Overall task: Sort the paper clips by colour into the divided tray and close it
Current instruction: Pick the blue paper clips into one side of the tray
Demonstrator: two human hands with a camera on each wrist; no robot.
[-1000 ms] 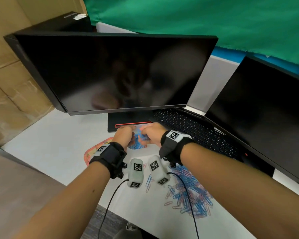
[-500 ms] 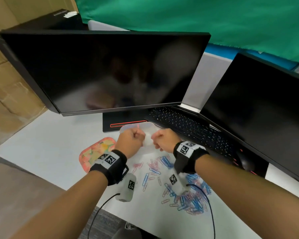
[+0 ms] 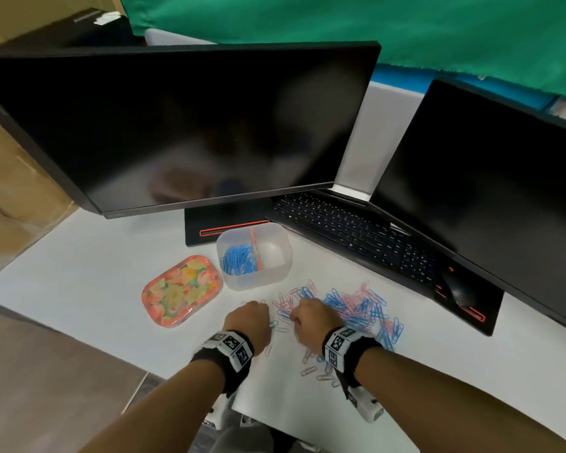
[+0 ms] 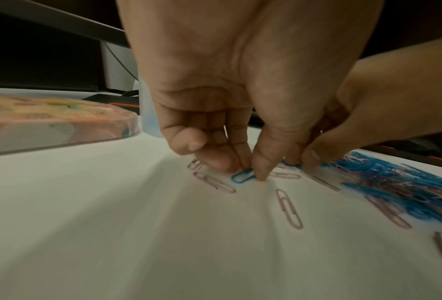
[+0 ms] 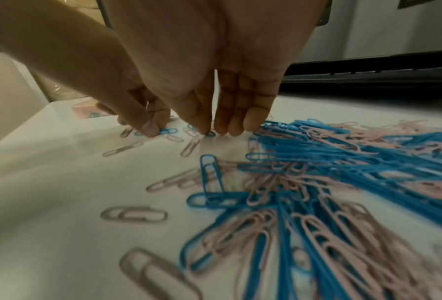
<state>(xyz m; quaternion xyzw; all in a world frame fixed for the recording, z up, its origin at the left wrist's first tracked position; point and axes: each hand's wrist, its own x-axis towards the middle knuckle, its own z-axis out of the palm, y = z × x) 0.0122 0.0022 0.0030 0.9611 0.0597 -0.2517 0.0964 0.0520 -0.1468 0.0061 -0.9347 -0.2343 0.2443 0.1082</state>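
Head view: both hands, back from the divided tray (image 3: 276, 276) to the bench, left hand (image 4: 230, 130) pinching a blue clip (image 4: 243, 176), right hand (image 5: 215, 97) extended fingers touching another, beginning another sorting pass.

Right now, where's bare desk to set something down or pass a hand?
Bare desk left of the floral lid, below the left monitor. Crowded: clip pile between both hands and the keyboard; divided tray behind it.

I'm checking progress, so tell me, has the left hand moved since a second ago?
Yes. The left hand has pulled back from over the tray toward the person, and now pinches a blue clip on the desk.
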